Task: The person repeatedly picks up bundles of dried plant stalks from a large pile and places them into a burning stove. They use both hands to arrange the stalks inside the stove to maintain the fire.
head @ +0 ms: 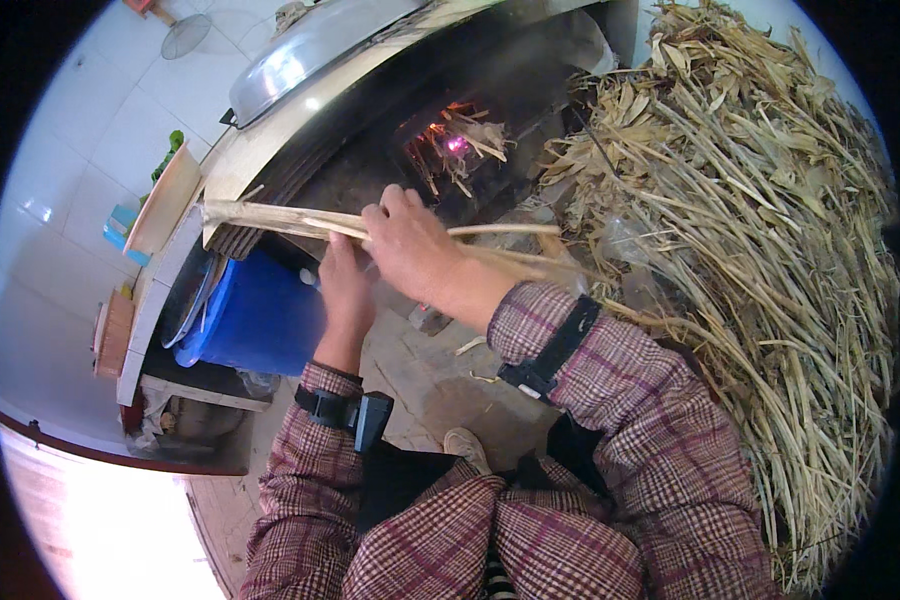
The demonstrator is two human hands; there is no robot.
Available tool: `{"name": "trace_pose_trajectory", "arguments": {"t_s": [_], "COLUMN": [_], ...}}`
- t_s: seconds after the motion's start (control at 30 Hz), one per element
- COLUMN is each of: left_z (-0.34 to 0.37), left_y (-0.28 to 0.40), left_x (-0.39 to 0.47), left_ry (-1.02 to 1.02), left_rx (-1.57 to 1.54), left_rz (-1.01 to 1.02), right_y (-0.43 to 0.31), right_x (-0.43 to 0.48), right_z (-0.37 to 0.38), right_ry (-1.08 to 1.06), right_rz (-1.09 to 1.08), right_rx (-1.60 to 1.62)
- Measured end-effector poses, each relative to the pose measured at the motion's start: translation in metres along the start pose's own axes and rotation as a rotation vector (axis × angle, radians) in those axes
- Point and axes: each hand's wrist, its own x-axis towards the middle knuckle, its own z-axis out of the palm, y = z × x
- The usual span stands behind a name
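Note:
Both of my hands grip a small bundle of dry plant stalks point(285, 217) in front of the stove. My left hand point(345, 285) holds it from below, its thumb against the stalks. Over the top curls my right hand point(412, 240), close beside the left. The stalks' left ends reach the counter's edge, and their thinner ends stick out to the right past my right wrist. Beyond my hands, a fire point(450, 142) burns among stalks in the dark stove opening.
A large heap of dry stalks and husks point(757, 247) fills the right side. To the left stands a blue plastic bin point(262, 315) under the tiled counter. A metal lid point(307, 60) sits on the stove top. My shoe point(465, 446) rests on the stone floor point(401, 367).

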Motion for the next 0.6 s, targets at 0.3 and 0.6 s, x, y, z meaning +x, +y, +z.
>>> {"name": "trace_pose_trajectory", "arguments": {"t_s": [0.3,0.6], "left_z": [0.028,0.041], "left_y": [-0.008,-0.04], "left_x": [0.007,-0.02], "left_ry": [-0.183,-0.649], "left_rx": [0.13,0.361], "left_rz": [-0.079,-0.333], "right_y": [0.054,0.096], "right_x": [-0.054,-0.082], "right_z": [0.02,0.042], "right_ry": [-0.12,-0.015], "right_rz": [0.459,0.863], "right_rx": [0.786,0.945]}}
